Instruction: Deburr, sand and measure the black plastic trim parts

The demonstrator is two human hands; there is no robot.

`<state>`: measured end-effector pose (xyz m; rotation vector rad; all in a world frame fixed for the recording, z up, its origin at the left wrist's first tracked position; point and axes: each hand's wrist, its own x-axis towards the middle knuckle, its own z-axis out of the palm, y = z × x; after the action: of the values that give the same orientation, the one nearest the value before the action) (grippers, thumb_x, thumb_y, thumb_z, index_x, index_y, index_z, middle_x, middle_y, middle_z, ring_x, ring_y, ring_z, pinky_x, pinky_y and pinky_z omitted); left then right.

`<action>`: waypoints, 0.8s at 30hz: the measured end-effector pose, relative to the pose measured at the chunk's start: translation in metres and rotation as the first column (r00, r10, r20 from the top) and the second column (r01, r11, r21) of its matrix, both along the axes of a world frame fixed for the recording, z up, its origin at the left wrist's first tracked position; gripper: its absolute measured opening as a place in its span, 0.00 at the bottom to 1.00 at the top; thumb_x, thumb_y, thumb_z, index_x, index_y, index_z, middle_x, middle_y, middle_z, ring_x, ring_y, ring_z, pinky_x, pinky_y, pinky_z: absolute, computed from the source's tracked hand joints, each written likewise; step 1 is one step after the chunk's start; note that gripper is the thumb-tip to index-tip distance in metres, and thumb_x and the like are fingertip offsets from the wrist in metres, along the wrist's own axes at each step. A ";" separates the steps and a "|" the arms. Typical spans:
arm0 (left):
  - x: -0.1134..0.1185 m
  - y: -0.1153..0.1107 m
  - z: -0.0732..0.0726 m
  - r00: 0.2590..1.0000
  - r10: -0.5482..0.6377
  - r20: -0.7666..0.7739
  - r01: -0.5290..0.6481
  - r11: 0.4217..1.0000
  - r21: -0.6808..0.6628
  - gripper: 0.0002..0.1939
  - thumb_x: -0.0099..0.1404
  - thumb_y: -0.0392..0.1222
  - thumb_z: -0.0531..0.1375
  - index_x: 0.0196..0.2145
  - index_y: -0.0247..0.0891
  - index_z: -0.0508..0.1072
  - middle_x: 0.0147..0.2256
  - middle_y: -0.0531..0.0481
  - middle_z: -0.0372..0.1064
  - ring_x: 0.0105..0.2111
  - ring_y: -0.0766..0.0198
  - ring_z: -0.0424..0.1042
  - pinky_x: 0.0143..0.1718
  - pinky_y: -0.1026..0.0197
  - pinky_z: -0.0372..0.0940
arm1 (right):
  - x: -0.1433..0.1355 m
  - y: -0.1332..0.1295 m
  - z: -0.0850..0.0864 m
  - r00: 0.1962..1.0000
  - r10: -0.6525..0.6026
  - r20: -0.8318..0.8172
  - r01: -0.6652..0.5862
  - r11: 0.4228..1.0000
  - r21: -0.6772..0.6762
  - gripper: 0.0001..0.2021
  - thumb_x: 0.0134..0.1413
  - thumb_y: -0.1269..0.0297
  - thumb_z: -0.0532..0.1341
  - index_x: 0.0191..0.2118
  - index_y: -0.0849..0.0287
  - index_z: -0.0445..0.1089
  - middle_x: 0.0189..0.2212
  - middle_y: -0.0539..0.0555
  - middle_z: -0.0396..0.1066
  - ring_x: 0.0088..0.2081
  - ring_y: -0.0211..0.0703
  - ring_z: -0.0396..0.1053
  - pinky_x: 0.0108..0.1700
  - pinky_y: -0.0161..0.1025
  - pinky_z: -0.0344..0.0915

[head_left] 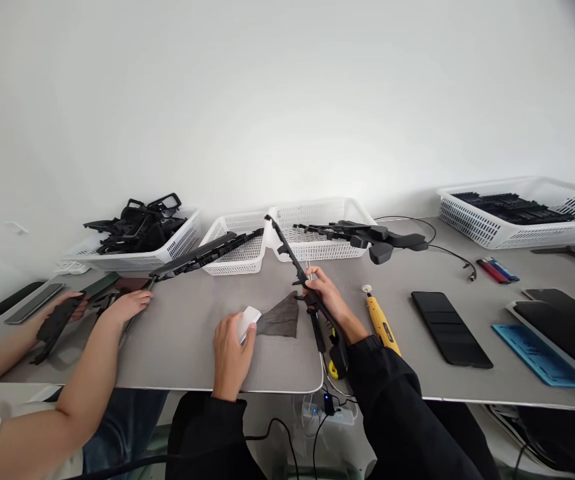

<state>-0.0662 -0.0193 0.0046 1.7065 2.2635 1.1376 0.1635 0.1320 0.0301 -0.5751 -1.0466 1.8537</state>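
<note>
My left hand is closed around a small white block, low over the grey table near its front edge. My right hand grips a long, narrow black plastic part, which is tilted up and away, its wider lower end near my sleeve. Between the hands a dark grey cloth lies on the table. Just right of my right hand is a yellow rotary tool with a pale round tip. Under the part I hold, another slim black object is partly hidden.
White baskets stand along the wall; black parts rest across one. A fuller basket is at left, another at right. A phone and a blue tray lie right. A co-worker's hands hold black parts at left.
</note>
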 end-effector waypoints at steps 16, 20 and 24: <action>-0.008 0.007 -0.024 0.993 -0.005 -0.115 0.020 0.991 0.131 0.13 0.73 0.42 0.57 0.52 0.40 0.72 0.49 0.39 0.74 0.52 0.43 0.72 0.54 0.41 0.68 | 0.006 -0.021 0.004 0.997 0.071 -0.026 -0.072 0.997 -0.028 0.27 0.50 0.53 0.63 0.56 0.56 0.71 0.20 0.43 0.65 0.17 0.37 0.58 0.22 0.36 0.54; -0.009 0.008 -0.029 0.994 0.007 -0.105 0.009 0.989 0.145 0.13 0.71 0.41 0.59 0.52 0.40 0.72 0.49 0.40 0.74 0.53 0.43 0.72 0.55 0.42 0.68 | 0.019 -0.042 0.009 0.993 0.027 -0.115 -0.034 0.998 -0.061 0.23 0.55 0.52 0.63 0.54 0.57 0.76 0.25 0.48 0.73 0.16 0.34 0.53 0.20 0.36 0.54; -0.011 0.010 -0.032 0.996 0.016 -0.083 -0.004 0.990 0.140 0.14 0.72 0.42 0.58 0.53 0.41 0.73 0.49 0.41 0.74 0.53 0.44 0.73 0.54 0.44 0.68 | 0.034 -0.073 0.022 0.984 -0.021 -0.177 -0.006 0.989 -0.149 0.24 0.62 0.47 0.63 0.57 0.56 0.76 0.31 0.52 0.78 0.17 0.35 0.55 0.19 0.36 0.57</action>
<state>-0.0769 -0.0096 -0.0277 1.8276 2.2928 1.2780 0.1974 0.0594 0.0522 -0.4884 -0.7924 1.9489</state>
